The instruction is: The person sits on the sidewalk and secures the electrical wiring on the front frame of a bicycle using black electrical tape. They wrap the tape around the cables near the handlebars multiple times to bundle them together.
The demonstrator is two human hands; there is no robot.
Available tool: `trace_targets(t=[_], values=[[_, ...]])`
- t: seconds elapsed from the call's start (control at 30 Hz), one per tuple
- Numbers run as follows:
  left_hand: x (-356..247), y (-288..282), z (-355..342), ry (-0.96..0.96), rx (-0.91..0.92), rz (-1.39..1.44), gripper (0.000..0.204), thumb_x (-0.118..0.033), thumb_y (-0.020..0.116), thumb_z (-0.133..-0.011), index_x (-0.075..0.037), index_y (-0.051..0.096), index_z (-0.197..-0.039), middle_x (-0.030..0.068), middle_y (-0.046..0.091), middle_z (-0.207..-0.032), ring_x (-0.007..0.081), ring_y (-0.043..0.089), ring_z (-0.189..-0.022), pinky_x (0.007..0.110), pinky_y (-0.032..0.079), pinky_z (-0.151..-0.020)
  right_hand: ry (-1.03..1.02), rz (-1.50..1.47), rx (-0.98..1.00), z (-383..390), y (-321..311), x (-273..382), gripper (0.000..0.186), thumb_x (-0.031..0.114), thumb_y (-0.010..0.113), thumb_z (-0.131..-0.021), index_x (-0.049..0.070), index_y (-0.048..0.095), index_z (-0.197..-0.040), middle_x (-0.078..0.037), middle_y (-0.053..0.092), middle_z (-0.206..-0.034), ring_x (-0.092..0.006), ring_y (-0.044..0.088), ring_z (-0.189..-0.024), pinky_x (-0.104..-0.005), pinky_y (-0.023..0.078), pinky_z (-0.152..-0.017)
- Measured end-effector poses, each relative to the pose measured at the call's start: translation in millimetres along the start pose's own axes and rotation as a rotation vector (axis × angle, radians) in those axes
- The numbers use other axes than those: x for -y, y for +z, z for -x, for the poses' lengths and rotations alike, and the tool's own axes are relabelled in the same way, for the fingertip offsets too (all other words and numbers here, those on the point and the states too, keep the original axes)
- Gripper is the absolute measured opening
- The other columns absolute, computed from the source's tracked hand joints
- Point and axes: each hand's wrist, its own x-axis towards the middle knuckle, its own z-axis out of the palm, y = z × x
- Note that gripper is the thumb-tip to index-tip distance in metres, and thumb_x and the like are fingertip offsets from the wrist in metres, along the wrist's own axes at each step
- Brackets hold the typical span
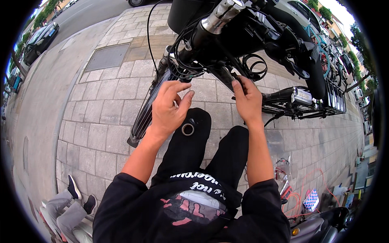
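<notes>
My left hand (169, 106) is raised in front of the front wheel (144, 115) of a dark bicycle, fingers loosely curled, thumb slightly apart, nothing visible between them. My right hand (248, 103) is closed on a dark part of the bicycle's frame (227, 77), its thumb on top. Cables (184, 60) loop around the silver-topped steering tube (216, 20) above both hands. A small round ring (187, 129) rests on my left thigh, below and right of my left hand.
Another person's legs and shoes (73, 204) show at lower left. Tools, orange cord and a patterned box (310, 199) lie at lower right on the pavers (97, 141). A rear rack (332, 109) extends rightward. Parked cars (38, 42) line the street; more bicycles (324, 52) stand at upper right.
</notes>
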Motion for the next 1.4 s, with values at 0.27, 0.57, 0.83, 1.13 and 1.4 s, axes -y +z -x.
trace_targets(t=[0.27, 0.57, 0.83, 1.13, 1.4], values=[[21.0, 1.3, 107.9, -0.357, 0.065, -0.056, 0.026, -0.015, 0.087, -0.093, -0.004, 0.077, -0.114, 0.0091, 0.073, -0.113, 0.0162, 0.069, -0.086, 0.029, 0.051, -0.065, -0.028, -0.113, 0.165, 20.8, 11.6, 16.6, 0.041, 0.019, 0.077, -0.103, -0.003, 0.070, -0.137, -0.002, 0.071, -0.095, -0.0076, 0.060, -0.083, -0.0262, 0.051, -0.077], [19.3, -8.2, 142.9, -0.279, 0.321, -0.182, 0.054, -0.023, 0.095, -0.080, -0.006, 0.072, -0.126, 0.0176, 0.063, -0.138, 0.0387, 0.059, -0.131, 0.047, 0.050, -0.110, -0.029, 0.245, 0.049, 42.1, 15.4, 14.2, 0.066, 0.025, 0.080, -0.097, -0.001, 0.055, -0.152, -0.023, 0.067, -0.135, -0.0343, 0.068, -0.121, -0.0454, 0.053, -0.108], [36.2, -16.9, 157.1, -0.339, 0.223, 0.093, 0.026, -0.007, 0.086, -0.092, -0.002, 0.076, -0.115, 0.0188, 0.066, -0.139, 0.0352, 0.067, -0.126, 0.043, 0.054, -0.108, -0.088, 0.195, -0.008, 146.9, 41.2, -6.6, 0.045, 0.015, 0.082, -0.095, 0.001, 0.067, -0.135, -0.017, 0.065, -0.128, -0.0298, 0.066, -0.115, -0.0406, 0.055, -0.099], [24.0, -34.1, 161.9, -0.250, 0.277, 0.165, 0.020, -0.006, 0.079, -0.097, -0.002, 0.071, -0.115, 0.0217, 0.063, -0.152, 0.0339, 0.065, -0.134, 0.043, 0.051, -0.114, 0.781, -0.575, 0.608, 137.7, 52.7, -11.9, 0.038, 0.040, 0.070, -0.109, 0.003, 0.076, -0.103, -0.001, 0.067, -0.082, -0.0088, 0.063, -0.065, -0.0230, 0.048, -0.055], [12.2, -30.3, 162.4, -0.240, 0.277, 0.116, 0.020, -0.009, 0.083, -0.095, -0.001, 0.072, -0.109, 0.0218, 0.065, -0.141, 0.0327, 0.069, -0.119, 0.041, 0.055, -0.104, 0.668, -0.824, 0.416, 149.8, 64.5, -17.4, 0.017, 0.020, 0.077, -0.104, 0.003, 0.074, -0.107, 0.004, 0.065, -0.081, -0.0052, 0.058, -0.067, -0.0218, 0.047, -0.060]])
